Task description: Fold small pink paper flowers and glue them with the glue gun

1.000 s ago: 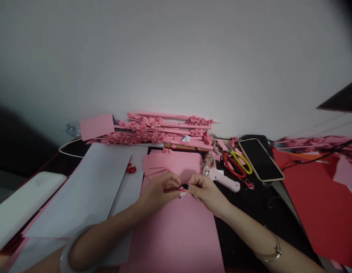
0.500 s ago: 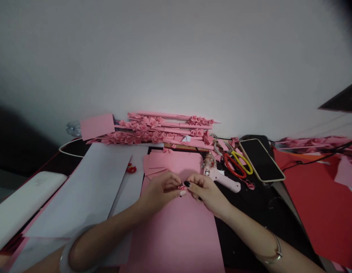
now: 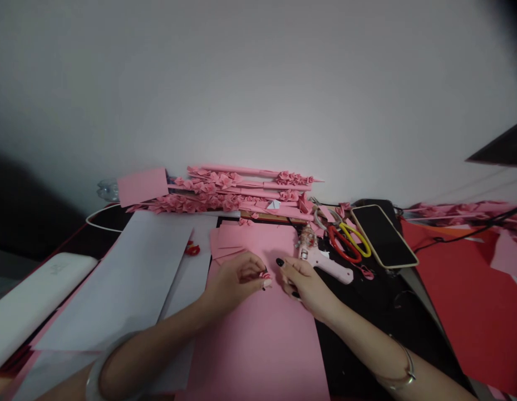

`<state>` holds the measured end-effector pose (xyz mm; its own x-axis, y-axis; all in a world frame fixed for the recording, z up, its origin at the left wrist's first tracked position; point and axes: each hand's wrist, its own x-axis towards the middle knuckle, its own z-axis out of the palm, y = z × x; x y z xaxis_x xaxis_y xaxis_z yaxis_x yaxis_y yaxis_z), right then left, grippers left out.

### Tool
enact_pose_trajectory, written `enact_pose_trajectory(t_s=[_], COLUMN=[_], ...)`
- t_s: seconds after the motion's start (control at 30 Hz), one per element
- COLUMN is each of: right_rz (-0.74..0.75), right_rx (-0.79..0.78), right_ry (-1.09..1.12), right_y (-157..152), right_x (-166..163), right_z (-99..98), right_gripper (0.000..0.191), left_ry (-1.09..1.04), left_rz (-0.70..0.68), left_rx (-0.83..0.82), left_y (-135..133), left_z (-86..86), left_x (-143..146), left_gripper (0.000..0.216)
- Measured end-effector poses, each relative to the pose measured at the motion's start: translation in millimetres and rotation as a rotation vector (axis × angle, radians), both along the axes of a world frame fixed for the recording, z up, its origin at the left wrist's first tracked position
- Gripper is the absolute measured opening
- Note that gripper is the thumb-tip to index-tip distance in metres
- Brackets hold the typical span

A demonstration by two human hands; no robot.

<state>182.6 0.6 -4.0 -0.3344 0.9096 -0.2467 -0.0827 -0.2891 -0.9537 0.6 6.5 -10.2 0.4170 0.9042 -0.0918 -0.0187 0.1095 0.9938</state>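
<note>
My left hand point(image 3: 237, 278) pinches a small folded pink paper flower point(image 3: 265, 275) between thumb and fingertips, just above a large pink paper sheet point(image 3: 258, 340). My right hand point(image 3: 302, 281) hovers a little to the right of the flower, its fingers loosely curled and apart from it, with nothing visible in them. A pink glue gun point(image 3: 325, 263) lies on the dark table just beyond my right hand.
Pink paper flower stems point(image 3: 237, 192) are stacked along the wall. White sheets point(image 3: 128, 278) lie to the left, with a white box point(image 3: 28, 301) beyond them. Red and yellow scissors point(image 3: 348, 240) and a phone point(image 3: 383, 234) lie at right, beside red paper point(image 3: 467, 301).
My right hand has let go of the small flower and drawn slightly to the right. My left hand keeps holding it in about the same place.
</note>
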Motion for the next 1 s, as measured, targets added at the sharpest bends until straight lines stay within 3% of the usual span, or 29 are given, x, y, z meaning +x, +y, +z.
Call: enact_pose_trajectory(t_s=[0.13, 0.27, 0.53, 0.73, 1.0], right_rz=[0.012, 0.004, -0.011, -0.005, -0.011], right_rx=[0.065, 0.041, 0.011, 0.026, 0.042], right_ry=[-0.065, 0.011, 0.086, 0.012, 0.077], right_y=[-1.2, -1.7, -0.8, -1.4, -1.4], right_x=[1.3, 1.5, -1.3, -0.8, 0.5], right_z=[-1.8, -2.2, 1.6, 1.5, -2.5], right_gripper=[0.048, 0.049, 0.037, 0.041, 0.051], left_ry=[-0.011, -0.006, 0.007, -0.001, -0.006], left_rz=[0.002, 0.000, 0.022, 0.028, 0.030], left_rx=[-0.010, -0.011, -0.005, 0.001, 0.003], left_y=[-0.5, -0.7, -0.4, -0.3, 0.4], left_z=[-0.7, 1.5, 3.8, 3.8, 3.6], left_x=[-0.5, 0.0, 0.1, -0.1, 0.0], left_gripper=[0.022, 0.024, 0.026, 0.023, 0.022])
